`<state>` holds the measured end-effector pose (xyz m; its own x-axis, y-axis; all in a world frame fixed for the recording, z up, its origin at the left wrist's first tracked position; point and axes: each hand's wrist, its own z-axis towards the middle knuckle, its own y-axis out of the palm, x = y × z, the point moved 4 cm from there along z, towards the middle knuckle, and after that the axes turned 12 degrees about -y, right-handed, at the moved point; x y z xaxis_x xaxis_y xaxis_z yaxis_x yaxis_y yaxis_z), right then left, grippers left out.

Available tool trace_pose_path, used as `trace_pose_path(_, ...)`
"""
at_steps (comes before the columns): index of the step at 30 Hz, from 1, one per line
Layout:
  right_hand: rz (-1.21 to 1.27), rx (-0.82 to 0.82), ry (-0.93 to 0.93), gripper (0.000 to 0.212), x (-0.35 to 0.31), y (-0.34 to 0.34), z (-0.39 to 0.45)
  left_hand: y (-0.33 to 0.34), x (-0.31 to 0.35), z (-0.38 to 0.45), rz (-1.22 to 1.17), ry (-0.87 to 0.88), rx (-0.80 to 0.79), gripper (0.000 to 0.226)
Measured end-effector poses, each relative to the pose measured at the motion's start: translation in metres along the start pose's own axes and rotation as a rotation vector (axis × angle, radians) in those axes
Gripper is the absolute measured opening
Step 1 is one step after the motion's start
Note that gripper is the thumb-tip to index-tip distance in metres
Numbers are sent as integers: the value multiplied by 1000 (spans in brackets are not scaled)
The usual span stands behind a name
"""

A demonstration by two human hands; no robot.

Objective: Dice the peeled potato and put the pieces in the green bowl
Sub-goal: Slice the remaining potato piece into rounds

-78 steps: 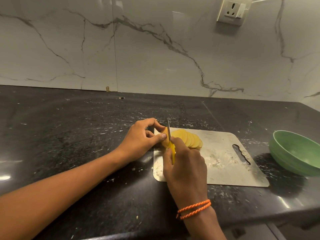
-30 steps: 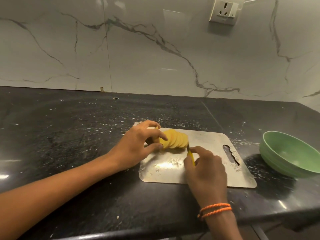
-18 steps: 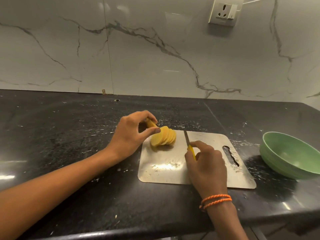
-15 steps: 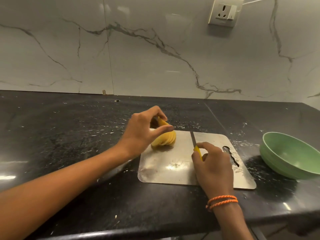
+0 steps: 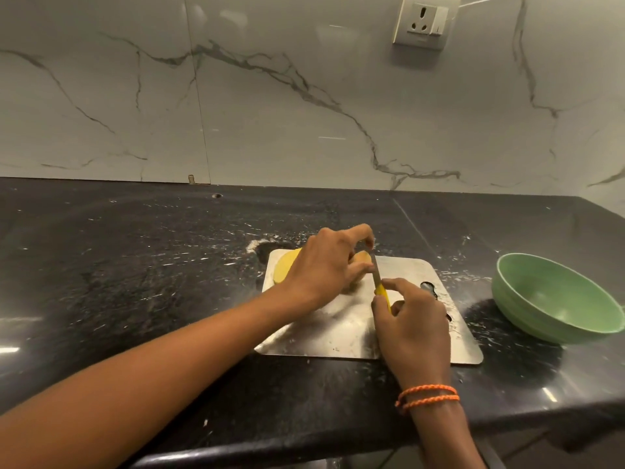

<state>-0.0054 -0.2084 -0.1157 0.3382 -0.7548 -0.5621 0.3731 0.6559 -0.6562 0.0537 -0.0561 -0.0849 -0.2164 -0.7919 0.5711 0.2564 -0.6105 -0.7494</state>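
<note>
L hand [image 5: 324,262] curls its fingers over the sliced potato [image 5: 285,269] on the steel board [image 5: 338,330] to keep the stack steady w/ the blade alongside, R hand [image 5: 411,319] grips the yellow-handled knife [image 5: 378,282], green bowl [image 5: 554,299] waiting on the worktop [image 5: 135,265] to the right.

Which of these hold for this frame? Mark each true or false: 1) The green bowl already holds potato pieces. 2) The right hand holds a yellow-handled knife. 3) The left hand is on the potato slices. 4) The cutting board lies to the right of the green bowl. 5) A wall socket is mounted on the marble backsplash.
1) False: the green bowl shows no potato pieces inside.
2) True: the right hand grips the knife by its yellow handle.
3) True: the left hand holds the potato slices together.
4) False: the cutting board lies to the bowl's left.
5) True: the wall socket is at upper right.
</note>
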Motion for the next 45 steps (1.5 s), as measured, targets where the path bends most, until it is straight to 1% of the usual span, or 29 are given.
trace_pose_path(2,0,-18,-4,28,0,1,1,2,-6,1,4,-18,-117,43)
trace_pose_path(4,-7,-25,-15,28,1,2,2,3,-8,1,33,-19,-194,53)
trace_pose_path(6,-20,-26,-20,28,3,3,6,4,-5,2,54,6,-228,57)
trace_pose_path(12,-37,-40,-24,25,6,5,11,9,-8,4,52,70,-286,62)
trace_pose_path(15,-35,-39,-22,27,10,7,12,11,-16,4,40,83,-338,59)
trace_pose_path(19,-46,-28,-43,27,12,9,12,10,-22,1,-11,75,-309,56)
trace_pose_path(24,-43,-27,-80,28,10,6,9,14,-21,-2,-20,56,-263,54)
trace_pose_path(29,-134,22,-150,32,3,-4,1,8,-15,-1,-54,28,-215,50)
trace_pose_path(33,-170,7,-163,36,0,-5,-4,7,-16,-3,-78,9,-193,52)
trace_pose_path(37,-193,12,-163,36,-4,-8,-7,10,-19,-1,-81,1,-172,69)
trace_pose_path(38,-213,26,-173,37,-6,-10,-8,10,-19,0,-89,-5,-170,69)
trace_pose_path(42,-286,63,-230,39,-17,-15,-13,10,-20,2,-95,0,-163,54)
trace_pose_path(45,-297,55,-240,36,-19,-13,-13,10,-22,4,-86,6,-150,50)
